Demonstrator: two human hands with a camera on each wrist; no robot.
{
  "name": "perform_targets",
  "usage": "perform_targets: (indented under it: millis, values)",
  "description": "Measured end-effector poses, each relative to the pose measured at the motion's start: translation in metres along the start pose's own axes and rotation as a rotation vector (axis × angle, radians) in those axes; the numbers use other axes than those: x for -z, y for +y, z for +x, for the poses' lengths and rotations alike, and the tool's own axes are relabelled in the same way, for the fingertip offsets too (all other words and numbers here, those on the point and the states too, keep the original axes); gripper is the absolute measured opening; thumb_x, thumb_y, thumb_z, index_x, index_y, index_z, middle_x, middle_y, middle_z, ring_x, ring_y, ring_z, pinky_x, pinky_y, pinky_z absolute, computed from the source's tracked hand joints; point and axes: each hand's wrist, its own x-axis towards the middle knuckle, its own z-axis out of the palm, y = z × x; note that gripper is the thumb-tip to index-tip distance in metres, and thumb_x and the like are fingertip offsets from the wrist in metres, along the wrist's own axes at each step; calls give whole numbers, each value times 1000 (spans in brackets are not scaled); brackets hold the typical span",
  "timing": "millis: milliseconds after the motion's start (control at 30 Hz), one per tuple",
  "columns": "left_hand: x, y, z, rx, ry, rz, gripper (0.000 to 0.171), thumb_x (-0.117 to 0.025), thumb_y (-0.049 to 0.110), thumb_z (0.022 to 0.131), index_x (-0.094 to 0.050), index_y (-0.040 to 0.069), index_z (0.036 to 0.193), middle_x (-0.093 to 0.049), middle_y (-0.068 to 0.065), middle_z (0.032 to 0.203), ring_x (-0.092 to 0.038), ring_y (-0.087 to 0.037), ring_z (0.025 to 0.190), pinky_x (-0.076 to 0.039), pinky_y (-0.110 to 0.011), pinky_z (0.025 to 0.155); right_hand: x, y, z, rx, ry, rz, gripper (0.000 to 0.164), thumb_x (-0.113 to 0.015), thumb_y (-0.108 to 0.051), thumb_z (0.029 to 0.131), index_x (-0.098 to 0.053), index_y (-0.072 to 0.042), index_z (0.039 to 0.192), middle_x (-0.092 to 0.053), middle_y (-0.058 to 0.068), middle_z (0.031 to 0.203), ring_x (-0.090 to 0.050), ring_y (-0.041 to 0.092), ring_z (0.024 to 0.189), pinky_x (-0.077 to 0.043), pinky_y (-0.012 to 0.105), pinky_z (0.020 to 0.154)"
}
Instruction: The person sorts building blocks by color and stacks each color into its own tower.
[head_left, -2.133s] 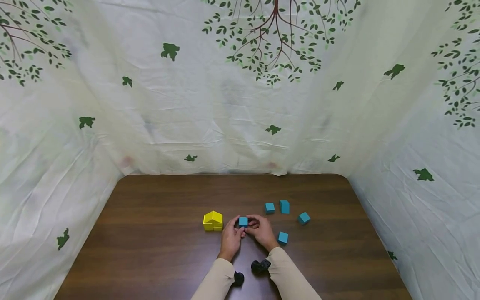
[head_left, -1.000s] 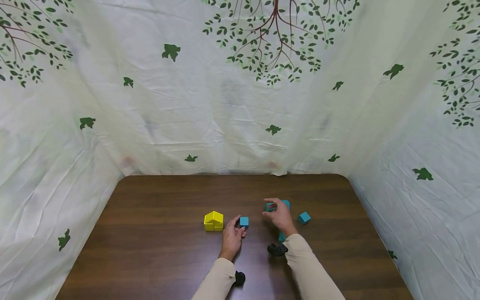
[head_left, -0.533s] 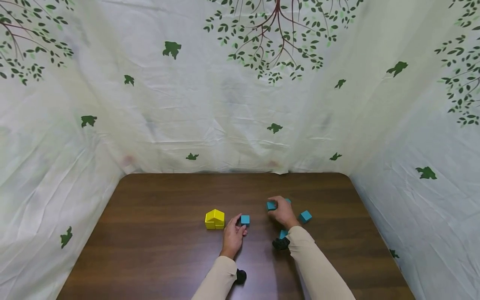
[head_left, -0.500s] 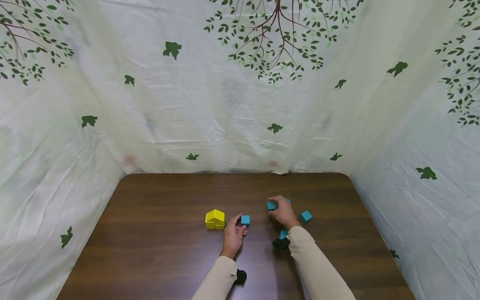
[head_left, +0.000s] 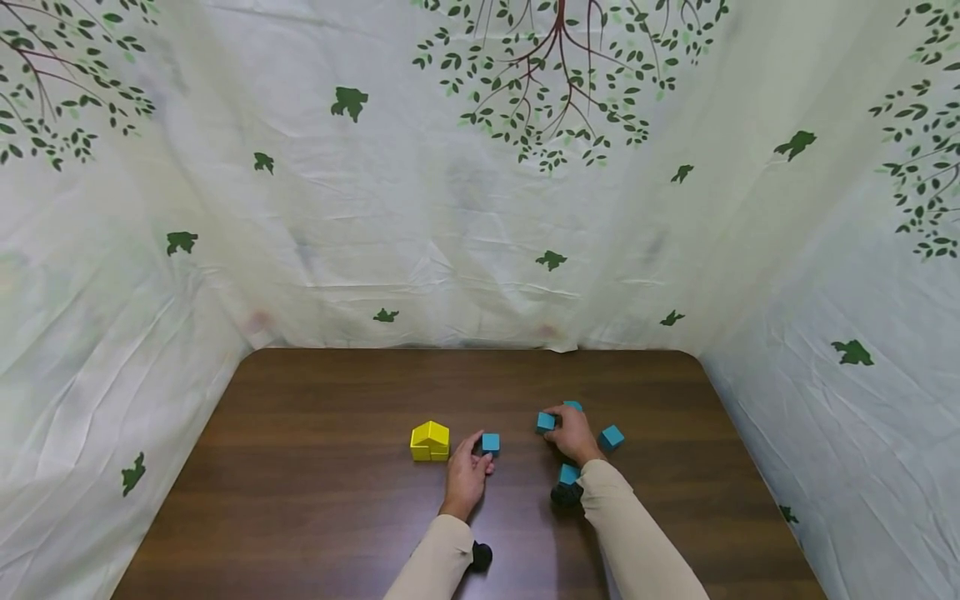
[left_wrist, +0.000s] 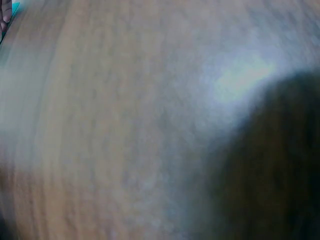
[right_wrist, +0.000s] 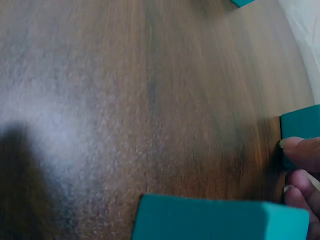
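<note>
My left hand (head_left: 467, 477) stays low on the table with thumb and index finger curved about a small blue cube (head_left: 491, 443), at its left and front sides. In the left wrist view only fingertips (left_wrist: 6, 12) and a sliver of that cube appear. Farther right, my right hand (head_left: 572, 435) pinches a second blue cube (head_left: 545, 422) between thumb and fingers. The right wrist view shows the thumb tip (right_wrist: 295, 145) pressed on its face. A blue block (head_left: 573, 406) peeks out behind this hand, mostly hidden.
Left of my left hand stands a yellow house-shaped group of blocks (head_left: 430, 442). Another blue cube (head_left: 611, 437) lies right of my right hand, and one more blue block (head_left: 569, 475) sits by its wrist. The brown table (head_left: 315, 500) ends at a leaf-print cloth (head_left: 465, 250).
My right hand has left the cube by my left hand, reached right and taken hold of another cube, which has shifted slightly toward me. The left hand stays put.
</note>
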Motion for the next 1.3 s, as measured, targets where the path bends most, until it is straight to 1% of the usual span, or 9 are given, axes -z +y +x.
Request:
perform_targets:
  millis: [100, 167, 267, 467, 633, 767, 967, 1167, 1300]
  values:
    - [1, 0, 0, -11, 0, -4, 43, -61, -3, 91, -51, -3, 133, -57, -12, 98, -61, -14, 71, -55, -27, 72, -1, 2, -1, -20, 7, 14, 38, -70, 5, 81, -65, 0, 118, -61, 9, 86, -50, 21, 71, -43, 37, 65]
    - [1, -1, 0, -14, 1, -3, 43, -61, -2, 91, -51, -3, 133, -57, -12, 98, -60, -13, 71, -54, -26, 71, -1, 2, -1, -34, 15, 20, 37, -71, 4, 80, -64, -1, 117, -58, 7, 80, -49, 18, 68, -42, 35, 64]
    - [1, -1, 0, -16, 1, -2, 43, -62, -2, 91, -51, -3, 133, -57, -12, 98, -60, -13, 70, -54, -26, 71, -1, 2, -1, -55, 23, 30, 36, -73, 4, 80, -62, -2, 114, -56, 5, 77, -50, 17, 68, -44, 34, 64]
    - [-1, -1, 1, -10, 11, -17, 43, -62, -4, 90, -52, -3, 132, -57, -13, 99, -60, -12, 69, -53, -23, 69, -1, 2, -2, -58, 24, 50, 35, -73, 3, 80, -63, -2, 112, -56, 6, 79, -50, 19, 71, -44, 36, 66]
    - [-1, -1, 2, -25, 20, -25, 43, -63, -5, 89, -53, -5, 131, -57, -13, 98, -60, -12, 67, -53, -22, 67, -2, 2, -3, -48, 28, 61, 34, -73, 2, 80, -64, -4, 112, -56, 5, 79, -50, 19, 72, -44, 36, 67]
    - [0, 0, 1, -15, 13, -26, 43, -62, -5, 89, -53, -4, 131, -57, -13, 97, -60, -14, 68, -54, -23, 68, -5, 1, -7, -28, 34, 56, 34, -73, 1, 80, -64, -3, 113, -57, 5, 81, -52, 18, 73, -45, 36, 67]
    - [0, 0, 0, -7, 9, -18, 43, -62, -5, 90, -53, -4, 131, -56, -12, 96, -61, -15, 68, -54, -26, 69, -13, -6, -14, 40, 45, 85, 34, -73, 3, 80, -64, 1, 113, -59, 6, 85, -53, 18, 75, -48, 36, 68]
    - [0, 0, 1, -25, 12, -20, 42, -62, -5, 90, -53, -5, 131, -57, -12, 96, -61, -13, 67, -53, -22, 67, -19, -19, -18, 58, 42, 102, 33, -74, 4, 79, -66, 0, 110, -61, 7, 85, -56, 17, 75, -50, 34, 67]
    - [0, 0, 2, -21, 11, -20, 42, -62, -5, 90, -53, -4, 131, -57, -13, 98, -61, -13, 67, -53, -21, 67, -26, -24, -20, 92, 43, 104, 33, -75, 5, 77, -67, 1, 109, -61, 6, 84, -57, 16, 74, -50, 32, 65]
